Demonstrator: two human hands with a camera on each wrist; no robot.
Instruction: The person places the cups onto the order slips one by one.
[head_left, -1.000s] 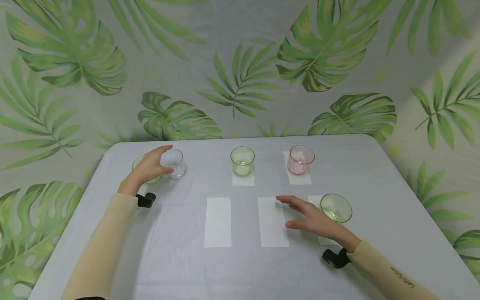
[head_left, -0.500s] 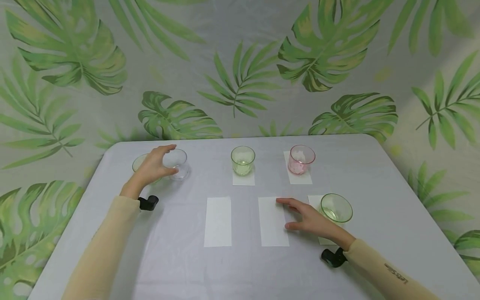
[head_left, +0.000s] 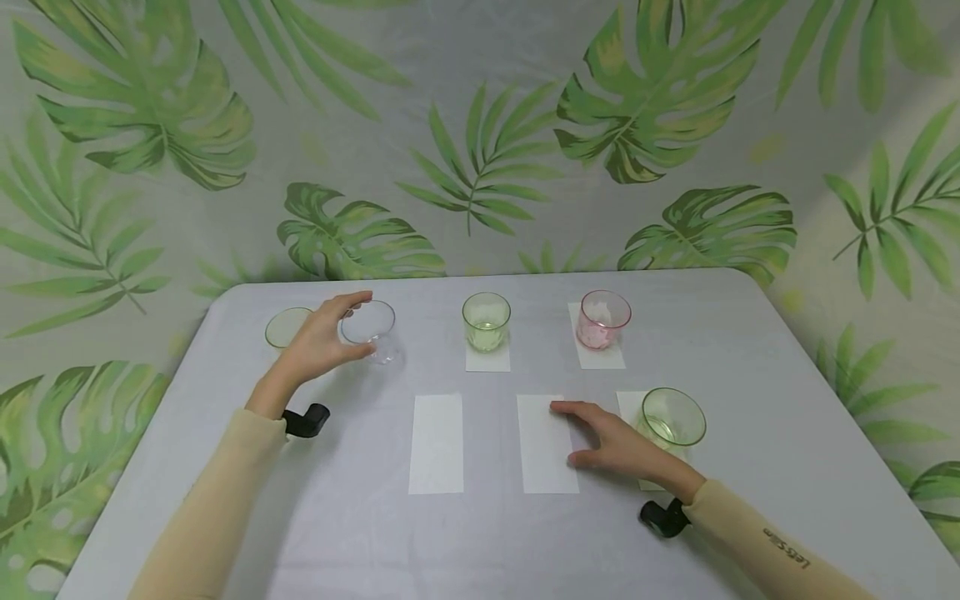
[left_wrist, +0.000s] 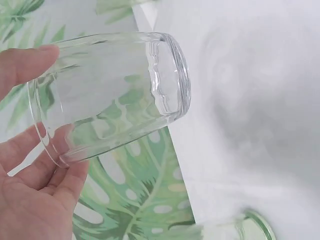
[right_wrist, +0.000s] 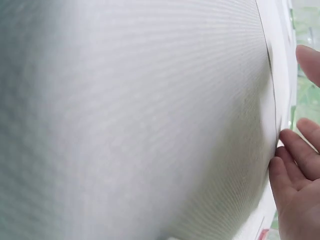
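Note:
A colourless drinking glass point(head_left: 375, 327) is gripped near its rim between the thumb and fingers of my left hand point(head_left: 318, 343). In the left wrist view that glass point(left_wrist: 112, 90) hangs above the cloth, its base apart from the table. Partly behind the left hand stands a green-rimmed glass point(head_left: 283, 327). My right hand point(head_left: 618, 443) lies low over the table with relaxed fingers and holds nothing. Its fingertips are at the right edge of a white paper card point(head_left: 542, 450), and a green glass point(head_left: 678, 417) stands just behind its wrist.
At the back, another green glass point(head_left: 486, 325) and a pink glass point(head_left: 603, 321) each stand on a white card. A bare white card point(head_left: 437, 446) lies at the front, left of the right hand. A leaf-patterned curtain point(head_left: 480, 150) hangs behind the white-clothed table point(head_left: 360, 517).
The left hand has carried the colourless glass to the right and up off the table, away from the green-rimmed glass. The right hand has barely shifted.

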